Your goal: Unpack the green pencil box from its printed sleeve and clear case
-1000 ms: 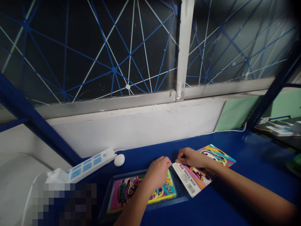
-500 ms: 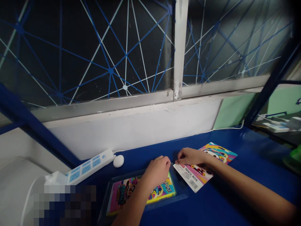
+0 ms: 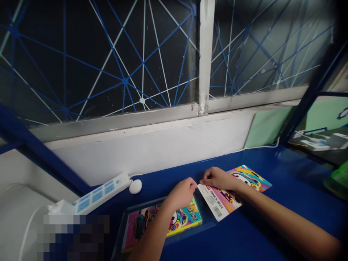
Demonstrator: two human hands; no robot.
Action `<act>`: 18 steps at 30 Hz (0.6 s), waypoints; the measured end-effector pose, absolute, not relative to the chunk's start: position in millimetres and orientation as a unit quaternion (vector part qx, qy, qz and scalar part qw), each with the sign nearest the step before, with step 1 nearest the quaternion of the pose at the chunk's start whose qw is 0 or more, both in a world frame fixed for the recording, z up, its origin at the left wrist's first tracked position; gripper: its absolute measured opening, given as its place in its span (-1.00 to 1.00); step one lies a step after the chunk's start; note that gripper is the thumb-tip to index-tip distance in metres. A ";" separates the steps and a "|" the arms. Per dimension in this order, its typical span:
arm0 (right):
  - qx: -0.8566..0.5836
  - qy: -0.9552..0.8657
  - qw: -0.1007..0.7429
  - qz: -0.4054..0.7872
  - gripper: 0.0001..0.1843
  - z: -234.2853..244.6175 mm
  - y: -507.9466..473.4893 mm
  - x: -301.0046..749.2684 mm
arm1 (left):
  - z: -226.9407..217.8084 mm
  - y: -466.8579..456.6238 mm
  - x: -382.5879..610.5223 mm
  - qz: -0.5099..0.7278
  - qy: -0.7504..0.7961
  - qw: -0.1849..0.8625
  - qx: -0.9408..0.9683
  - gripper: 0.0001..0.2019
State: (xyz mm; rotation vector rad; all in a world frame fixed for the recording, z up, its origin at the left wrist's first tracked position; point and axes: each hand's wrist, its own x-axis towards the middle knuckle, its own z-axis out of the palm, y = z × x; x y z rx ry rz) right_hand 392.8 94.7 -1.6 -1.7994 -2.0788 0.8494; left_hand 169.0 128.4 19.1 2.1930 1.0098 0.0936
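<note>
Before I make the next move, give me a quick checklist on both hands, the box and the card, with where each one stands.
1. Left hand at the box: ok, over its far right part.
2. Left-hand grip: cannot tell; the fingertips' contact is hidden.
3. Right hand at the card: ok, by the corner nearest the left hand. Firm pinch: cannot tell.
4. Card print face up: ok, "PENCIL BOX" is readable.
5. Full view of the box: not ok, the left forearm crosses it.
6. Power strip clear of both hands: ok, it lies off to the left.
</note>
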 end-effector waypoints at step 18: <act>-0.644 -0.738 0.122 0.160 -0.69 7.0 79.1 372.6 | 18.8 114.0 172.1 0.113 0.377 0.294 0.871 -0.75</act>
